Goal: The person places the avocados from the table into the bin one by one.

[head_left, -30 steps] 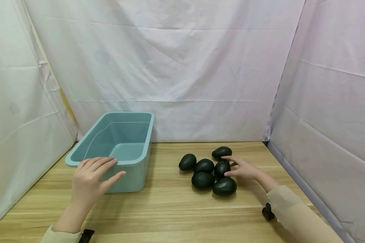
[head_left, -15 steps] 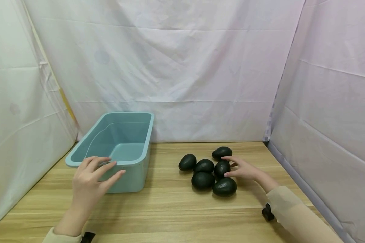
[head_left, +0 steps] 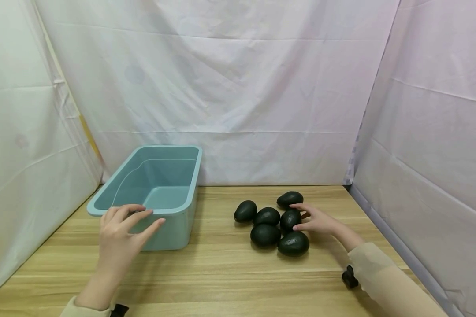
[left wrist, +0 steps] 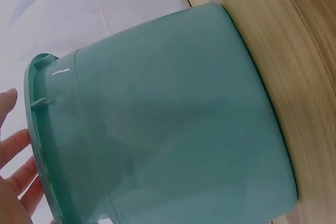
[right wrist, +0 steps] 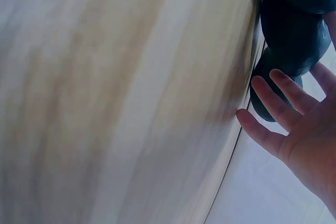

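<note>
Teal bin at the left, dark avocados at the right

Pale wood is shown as the surface of the table, on which both are set. The bin is stood upright with its mouth uppermost and a short end turned toward the person; by this placing, it is judged, the inside is kept easy to reach. Six avocados are laid in a close cluster, several of them touching, and by such contact rolling is probably lessened.

The left hand is held at the bin's near rim, its thumb parted from its loosely bent fingers. Nothing is seen to be gripped by it; the fingertips are brought to the rim's edge, perhaps so that the bin can be steadied, though how firmly they are pressed, if at all, cannot be told.

The right hand is set at the outer side of the cluster, its fingers spread wide. Its thumb and forefinger are placed at opposite sides of the rightmost middle avocado, which is rested on the table between two neighbours. No firm hold is shown. An approach from the outside was presumably chosen because that flank is left unblocked by other fruit.

Behind everything, white cloth is hung.
</note>
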Demonstrator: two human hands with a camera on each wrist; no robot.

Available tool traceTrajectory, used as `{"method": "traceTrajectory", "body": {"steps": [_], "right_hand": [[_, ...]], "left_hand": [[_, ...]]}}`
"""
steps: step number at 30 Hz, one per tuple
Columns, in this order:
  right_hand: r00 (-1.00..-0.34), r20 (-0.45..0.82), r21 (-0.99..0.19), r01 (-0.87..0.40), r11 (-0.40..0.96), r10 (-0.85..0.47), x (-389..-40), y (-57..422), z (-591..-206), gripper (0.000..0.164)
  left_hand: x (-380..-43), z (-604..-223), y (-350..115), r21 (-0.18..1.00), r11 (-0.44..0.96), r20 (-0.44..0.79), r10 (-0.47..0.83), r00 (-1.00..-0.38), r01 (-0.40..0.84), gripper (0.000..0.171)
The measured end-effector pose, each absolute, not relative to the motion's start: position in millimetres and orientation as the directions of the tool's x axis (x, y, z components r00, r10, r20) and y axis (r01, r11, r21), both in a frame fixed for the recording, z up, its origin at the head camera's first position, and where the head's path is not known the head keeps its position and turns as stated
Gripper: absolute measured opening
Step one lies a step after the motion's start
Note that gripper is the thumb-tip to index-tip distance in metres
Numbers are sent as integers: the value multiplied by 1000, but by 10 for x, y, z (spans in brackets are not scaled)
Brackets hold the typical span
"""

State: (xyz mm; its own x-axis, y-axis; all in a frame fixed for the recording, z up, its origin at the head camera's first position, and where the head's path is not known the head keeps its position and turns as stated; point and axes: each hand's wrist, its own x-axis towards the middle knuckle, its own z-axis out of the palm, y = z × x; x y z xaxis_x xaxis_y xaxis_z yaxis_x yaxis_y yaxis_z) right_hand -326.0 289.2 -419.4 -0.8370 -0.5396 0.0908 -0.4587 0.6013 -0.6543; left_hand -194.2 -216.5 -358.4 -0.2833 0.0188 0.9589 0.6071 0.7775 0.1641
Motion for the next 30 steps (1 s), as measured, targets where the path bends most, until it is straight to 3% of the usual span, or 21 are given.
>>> {"method": "traceTrajectory", "body": {"steps": [6,14,16,21,30], "right_hand": [[-848,81,-654,-441,614,-523,-3265,2888,-4202,74],[-855,72,-651,-430,625,-514,-3271,2889,-4219,75],[-857,74,-651,-429,626,-511,-3264,2882,-4212,75],[-859,80,-639,-433,636,-505,-3244,2863,-4190,74],[-864,83,-608,-438,662,-496,-3258,2850,-4195,73]], "left_hand": [[-1916,-3573,-2139,209,785,949,-18,-315,584,61],[-1883,-3551,-2122,284,790,913,-51,-404,543,62],[-1882,-3547,-2110,296,783,914,-65,-400,548,59],[-1864,-3511,-2087,329,781,897,-83,-433,532,29],[-1845,-3473,-2071,344,798,880,-89,-467,495,27]]}}
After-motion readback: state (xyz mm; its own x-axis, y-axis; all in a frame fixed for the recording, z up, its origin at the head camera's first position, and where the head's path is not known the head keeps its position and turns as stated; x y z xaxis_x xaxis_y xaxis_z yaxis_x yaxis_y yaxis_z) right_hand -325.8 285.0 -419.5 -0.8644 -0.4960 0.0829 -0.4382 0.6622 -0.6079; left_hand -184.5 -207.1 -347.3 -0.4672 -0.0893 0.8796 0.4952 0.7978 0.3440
